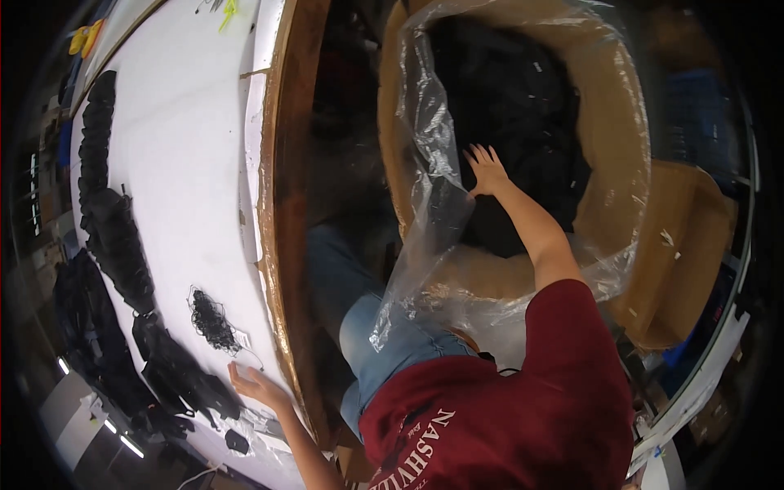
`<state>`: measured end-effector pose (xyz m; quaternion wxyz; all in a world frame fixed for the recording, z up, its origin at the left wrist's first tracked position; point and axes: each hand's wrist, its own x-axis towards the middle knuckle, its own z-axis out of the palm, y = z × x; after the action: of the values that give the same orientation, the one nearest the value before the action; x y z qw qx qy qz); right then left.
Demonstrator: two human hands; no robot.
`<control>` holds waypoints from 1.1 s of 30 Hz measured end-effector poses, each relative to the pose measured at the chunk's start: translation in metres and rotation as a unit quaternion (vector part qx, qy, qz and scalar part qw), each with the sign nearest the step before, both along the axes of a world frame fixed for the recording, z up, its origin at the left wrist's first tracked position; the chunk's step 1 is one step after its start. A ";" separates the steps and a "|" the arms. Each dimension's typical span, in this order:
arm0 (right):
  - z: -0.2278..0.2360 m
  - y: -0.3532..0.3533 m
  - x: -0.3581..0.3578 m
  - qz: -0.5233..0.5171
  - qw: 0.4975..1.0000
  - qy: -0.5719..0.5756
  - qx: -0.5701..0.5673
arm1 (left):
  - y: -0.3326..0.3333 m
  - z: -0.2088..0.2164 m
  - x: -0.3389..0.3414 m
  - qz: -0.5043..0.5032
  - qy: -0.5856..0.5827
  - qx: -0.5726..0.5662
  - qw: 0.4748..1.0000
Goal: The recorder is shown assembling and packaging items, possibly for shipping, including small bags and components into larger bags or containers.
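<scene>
My right hand (488, 173) reaches into a large cardboard box (608, 135) with its fingers spread and nothing held. It is over dark, soft-looking black items (523, 98), whose kind I cannot make out in the shadow. Beside its thumb hangs the clear plastic liner (433, 155), draped over the box's near and left rim. At the near end of the white table (184, 163), my left hand (260, 387) has its fingers loosely stretched out and holds nothing visible. Just beyond it lies a tangle of thin black cords (212, 320) with a small white tag (242, 339).
A long row of bunched black pieces (114, 233) runs along the table's left side, ending in loose black fabric items (180, 367). Clear plastic (265, 429) lies by the table's near end. A smaller open cardboard box (682, 245) stands right of the large one.
</scene>
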<state>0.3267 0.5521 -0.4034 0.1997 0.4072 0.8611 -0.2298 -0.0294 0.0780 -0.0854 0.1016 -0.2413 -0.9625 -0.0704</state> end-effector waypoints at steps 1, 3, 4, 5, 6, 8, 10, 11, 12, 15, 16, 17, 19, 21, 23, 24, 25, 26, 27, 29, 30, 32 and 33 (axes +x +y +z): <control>-0.007 0.005 -0.016 0.011 0.999 -0.029 0.012 | -0.002 -0.001 -0.003 0.009 -0.015 -0.001 1.000; -0.022 0.020 -0.040 -0.051 0.992 -0.113 0.022 | 0.006 -0.002 -0.002 0.002 -0.025 -0.002 1.000; -0.025 0.026 -0.043 -0.095 0.984 -0.148 -0.010 | 0.008 0.000 -0.001 0.008 -0.019 -0.005 1.000; -0.025 0.035 -0.048 -0.137 0.973 -0.179 -0.041 | 0.009 0.002 -0.001 0.023 -0.017 -0.014 0.999; -0.029 0.041 -0.043 -0.130 0.970 -0.198 -0.050 | 0.010 0.002 0.002 0.038 -0.018 -0.019 0.999; -0.034 0.053 -0.027 -0.141 0.962 -0.229 -0.047 | 0.009 0.001 0.003 0.041 -0.027 -0.009 0.999; -0.029 0.067 -0.021 -0.187 0.954 -0.234 -0.030 | 0.011 0.003 0.003 0.041 -0.026 -0.007 0.999; -0.031 0.073 -0.018 -0.217 0.948 -0.233 -0.021 | 0.011 0.003 0.003 0.033 -0.026 -0.001 0.999; -0.040 0.081 -0.016 -0.245 0.948 -0.201 -0.020 | 0.010 0.000 0.002 0.030 -0.029 0.001 0.999; -0.060 0.090 -0.006 -0.244 0.948 -0.186 -0.079 | 0.009 -0.001 0.002 0.024 -0.034 -0.009 0.999; -0.066 0.085 -0.003 -0.247 0.946 -0.191 -0.083 | 0.009 -0.003 0.001 0.024 -0.034 -0.016 0.999; -0.067 0.072 -0.002 -0.233 0.944 -0.180 -0.151 | 0.008 0.002 0.003 0.024 -0.041 -0.026 0.999; -0.070 0.047 0.002 -0.208 0.935 -0.155 -0.241 | 0.013 0.003 0.004 0.028 -0.012 -0.047 0.998; -0.066 0.028 -0.001 -0.159 0.926 -0.154 -0.307 | 0.009 0.002 0.000 0.035 -0.024 -0.026 0.999; -0.051 0.016 -0.011 -0.052 0.934 -0.213 -0.283 | 0.002 0.003 -0.002 0.039 -0.052 0.008 0.998; -0.047 0.014 -0.013 -0.051 0.932 -0.218 -0.286 | 0.003 0.003 -0.001 0.041 -0.054 0.011 0.998; -0.045 0.013 -0.015 -0.014 0.951 -0.239 -0.197 | 0.004 0.002 -0.001 0.044 -0.057 0.008 0.997; -0.045 0.010 -0.016 0.024 0.961 -0.255 -0.106 | 0.004 0.003 -0.002 0.039 -0.056 0.007 0.998; -0.057 0.009 -0.012 0.026 0.959 -0.262 -0.108 | 0.008 0.002 -0.001 0.033 -0.059 0.006 0.998; -0.100 0.003 -0.006 -0.101 0.964 -0.234 -0.081 | 0.016 -0.001 0.001 0.036 -0.057 0.009 0.998; -0.108 -0.003 -0.007 -0.129 0.971 -0.201 -0.013 | 0.019 0.000 0.002 0.041 -0.057 0.004 0.997; -0.108 -0.010 -0.011 -0.131 0.970 -0.196 -0.063 | 0.017 0.004 0.004 0.050 -0.043 -0.016 0.998; -0.104 -0.010 -0.011 -0.142 0.965 -0.192 -0.113 | 0.017 0.002 0.003 0.052 -0.046 0.020 0.997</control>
<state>0.3157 0.5419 -0.5071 0.3717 0.5363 0.7086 -0.2685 -0.0266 0.0950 -0.0834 0.0654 -0.1849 -0.9759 -0.0953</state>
